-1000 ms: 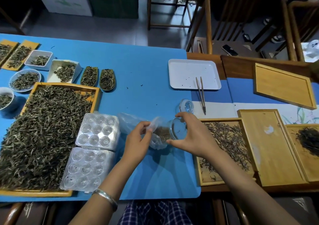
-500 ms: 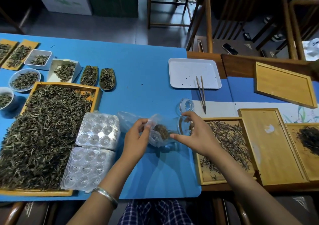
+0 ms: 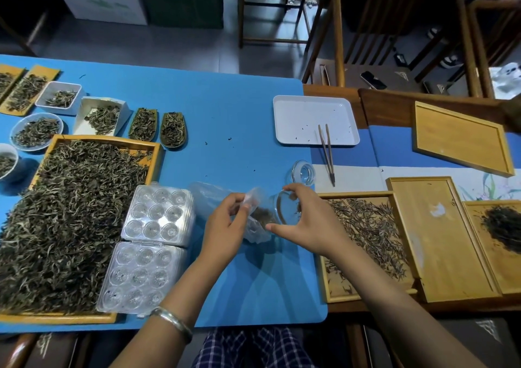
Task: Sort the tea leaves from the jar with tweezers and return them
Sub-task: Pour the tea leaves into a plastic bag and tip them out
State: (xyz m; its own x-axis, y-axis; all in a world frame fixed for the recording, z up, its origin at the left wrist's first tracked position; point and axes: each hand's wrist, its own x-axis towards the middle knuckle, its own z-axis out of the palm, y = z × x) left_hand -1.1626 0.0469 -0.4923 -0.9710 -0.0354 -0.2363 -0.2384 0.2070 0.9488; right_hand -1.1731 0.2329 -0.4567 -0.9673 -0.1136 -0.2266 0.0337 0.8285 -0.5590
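Observation:
My right hand (image 3: pixel 310 224) grips a small clear glass jar (image 3: pixel 286 208) tipped on its side, mouth toward the left. My left hand (image 3: pixel 225 226) pinches the rim of a clear plastic bag (image 3: pixel 255 228) held against the jar's mouth. A clump of brown tea leaves (image 3: pixel 260 216) lies inside the bag just past the jar. The jar's glass lid (image 3: pixel 304 172) rests on the blue mat behind my right hand. The tweezers (image 3: pixel 327 153) lie beyond it, partly on the white tray (image 3: pixel 298 114).
A big wooden tray of tea leaves (image 3: pixel 70 221) fills the left, with two clear plastic cell trays (image 3: pixel 158 215) beside it. Small dishes of tea line the far left. Wooden trays with tea (image 3: pixel 363 235) and lids (image 3: pixel 439 240) sit at the right. Chairs stand behind.
The tea clump has slid out of the jar into the bag. My right hand has drawn the jar slightly to the right; the left hand has kept its pinch on the bag.

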